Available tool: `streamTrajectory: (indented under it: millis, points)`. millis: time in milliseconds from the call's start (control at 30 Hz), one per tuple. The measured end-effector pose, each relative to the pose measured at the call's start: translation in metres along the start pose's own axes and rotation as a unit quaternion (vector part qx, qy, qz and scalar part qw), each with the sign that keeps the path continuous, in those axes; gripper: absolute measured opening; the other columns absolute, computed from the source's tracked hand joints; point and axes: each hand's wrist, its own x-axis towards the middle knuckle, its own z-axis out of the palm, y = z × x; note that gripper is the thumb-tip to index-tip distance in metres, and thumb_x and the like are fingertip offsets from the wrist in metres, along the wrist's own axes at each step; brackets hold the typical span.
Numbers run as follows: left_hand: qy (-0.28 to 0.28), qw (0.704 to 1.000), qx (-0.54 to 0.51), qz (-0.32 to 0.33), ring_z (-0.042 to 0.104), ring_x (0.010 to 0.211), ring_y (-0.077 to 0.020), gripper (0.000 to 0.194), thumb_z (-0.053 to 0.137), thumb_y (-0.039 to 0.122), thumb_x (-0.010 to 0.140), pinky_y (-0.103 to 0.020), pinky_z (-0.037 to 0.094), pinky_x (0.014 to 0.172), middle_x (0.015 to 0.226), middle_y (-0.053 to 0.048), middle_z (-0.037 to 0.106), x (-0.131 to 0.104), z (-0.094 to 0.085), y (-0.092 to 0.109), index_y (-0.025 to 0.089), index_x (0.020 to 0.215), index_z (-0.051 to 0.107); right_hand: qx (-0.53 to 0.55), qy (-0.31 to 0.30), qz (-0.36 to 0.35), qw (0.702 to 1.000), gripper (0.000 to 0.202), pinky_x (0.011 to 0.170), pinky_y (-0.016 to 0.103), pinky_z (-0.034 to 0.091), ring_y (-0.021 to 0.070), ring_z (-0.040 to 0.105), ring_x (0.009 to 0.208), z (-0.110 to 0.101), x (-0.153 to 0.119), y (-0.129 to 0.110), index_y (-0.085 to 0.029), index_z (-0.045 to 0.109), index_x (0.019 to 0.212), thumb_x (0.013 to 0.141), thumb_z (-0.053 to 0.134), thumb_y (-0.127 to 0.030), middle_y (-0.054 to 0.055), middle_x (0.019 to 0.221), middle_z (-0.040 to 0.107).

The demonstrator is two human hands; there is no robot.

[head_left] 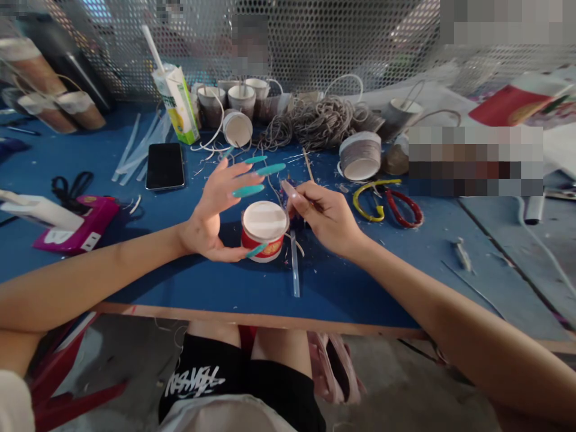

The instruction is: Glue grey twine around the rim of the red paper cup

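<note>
Small red paper cup with white base (264,231) steadied upside-down by left hand (215,213), fingers spread; thin stick (309,169) pinched in closed right hand (326,217)

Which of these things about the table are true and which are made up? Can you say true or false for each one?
1. The left hand touches the small red and white cup. True: its thumb lies against the cup's side.
2. The cup stands with its open mouth up. False: its flat white bottom faces up.
3. The phone lies flat on the blue table. True.
4. The right hand holds the scissors. False: the scissors lie on the table beside it, and the hand pinches a thin stick.
5. The drink carton has a straw in it. True.
6. The left hand is closed in a fist. False: its fingers are spread open.
</note>
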Motion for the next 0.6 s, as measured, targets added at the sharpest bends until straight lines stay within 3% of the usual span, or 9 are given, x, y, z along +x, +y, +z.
streamTrajectory:
  millis: [67, 133, 233, 400, 600]
  points:
    - [0.022, 0.998, -0.023, 0.058, 0.054, 0.133, -0.0352, 0.109, 0.073, 0.086, 0.054, -0.062, 0.046, 0.113, 0.144, -0.01, 0.05, -0.001, 0.002, 0.005, 0.039, 0.141, 0.027, 0.001, -0.003, -0.005, 1.0, 0.056, 0.073, 0.032, 0.041, 0.0151, 0.052, 0.07, 0.0, 0.0, 0.001, -0.02, 0.06, 0.068, 0.096, 0.047, -0.067, 0.001, 0.065, 0.059]
    - [0.013, 0.997, -0.049, 0.057, 0.055, 0.13, -0.0354, 0.12, 0.077, 0.084, 0.051, -0.057, 0.053, 0.102, 0.146, -0.016, 0.044, -0.003, 0.005, 0.009, 0.034, 0.146, 0.022, -0.001, -0.005, -0.01, 1.0, 0.056, 0.072, 0.032, 0.041, 0.0149, 0.051, 0.069, 0.0, 0.0, 0.001, -0.02, 0.06, 0.067, 0.096, 0.046, -0.067, 0.001, 0.065, 0.059]
    - [-0.036, 0.996, -0.085, 0.002, 0.06, 0.119, -0.0317, 0.122, 0.081, 0.079, 0.052, -0.052, 0.056, 0.096, 0.139, -0.018, 0.048, -0.005, 0.008, 0.012, 0.029, 0.146, 0.021, -0.007, -0.012, -0.01, 1.0, 0.059, 0.07, 0.032, 0.041, 0.0147, 0.05, 0.067, -0.001, 0.001, 0.001, -0.02, 0.059, 0.066, 0.095, 0.045, -0.07, 0.001, 0.063, 0.058]
    - [-0.095, 0.987, -0.126, -0.022, 0.065, 0.103, -0.0249, 0.112, 0.086, 0.064, 0.062, -0.042, 0.057, 0.086, 0.116, -0.009, 0.058, -0.001, 0.007, 0.017, 0.028, 0.146, 0.021, 0.004, -0.01, 0.001, 1.0, 0.058, 0.068, 0.031, 0.04, 0.0143, 0.05, 0.065, -0.001, 0.001, -0.001, -0.021, 0.054, 0.065, 0.094, 0.047, -0.071, 0.0, 0.06, 0.057]
    - [-0.123, 0.976, -0.167, -0.058, 0.066, 0.096, -0.023, 0.098, 0.085, 0.055, 0.069, -0.042, 0.056, 0.086, 0.107, -0.007, 0.062, 0.002, 0.004, 0.022, 0.026, 0.142, 0.027, 0.022, -0.012, -0.001, 1.0, 0.054, 0.066, 0.031, 0.039, 0.0142, 0.05, 0.066, -0.001, 0.0, 0.001, -0.021, 0.051, 0.065, 0.093, 0.052, -0.068, -0.002, 0.058, 0.054]
